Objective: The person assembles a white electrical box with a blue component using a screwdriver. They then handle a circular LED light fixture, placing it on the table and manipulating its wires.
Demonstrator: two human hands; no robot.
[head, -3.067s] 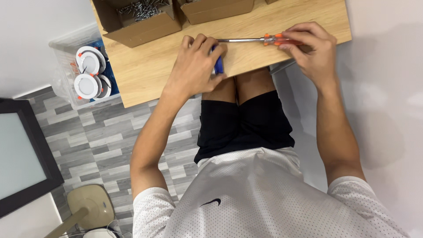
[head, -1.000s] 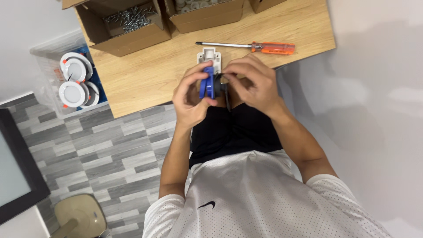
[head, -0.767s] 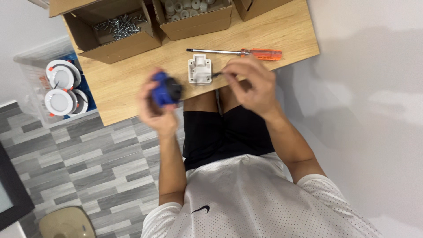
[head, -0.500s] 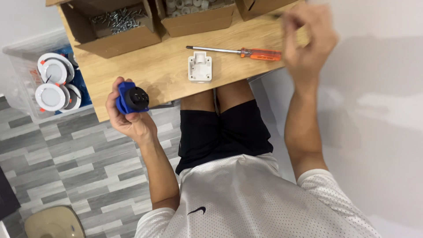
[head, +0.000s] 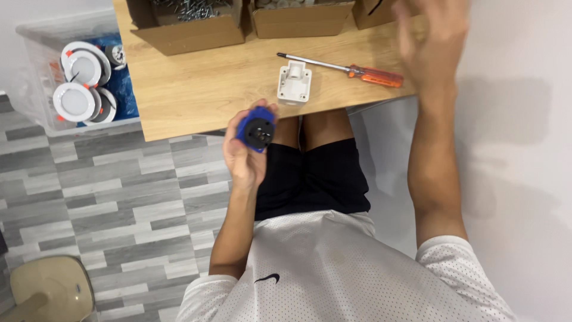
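Left hand (head: 243, 156) clasps blue round socket part (head: 255, 129), held off the desk's near edge over the lap; right hand (head: 430, 36) raised, blurred, fingers spread, holding nothing. White housing (head: 294, 83) lies on wooden desk (head: 196, 89) beside orange-handled screwdriver (head: 357, 70). Judgement: keep blue part face-up and steady, seat squarely

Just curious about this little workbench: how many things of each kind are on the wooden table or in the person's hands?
Cardboard boxes: 3
Orange-handled screwdriver: 1
White plastic housing: 1
Blue round socket part, held in the left hand: 1
Total: 6
The right hand looks empty, raised and blurred.
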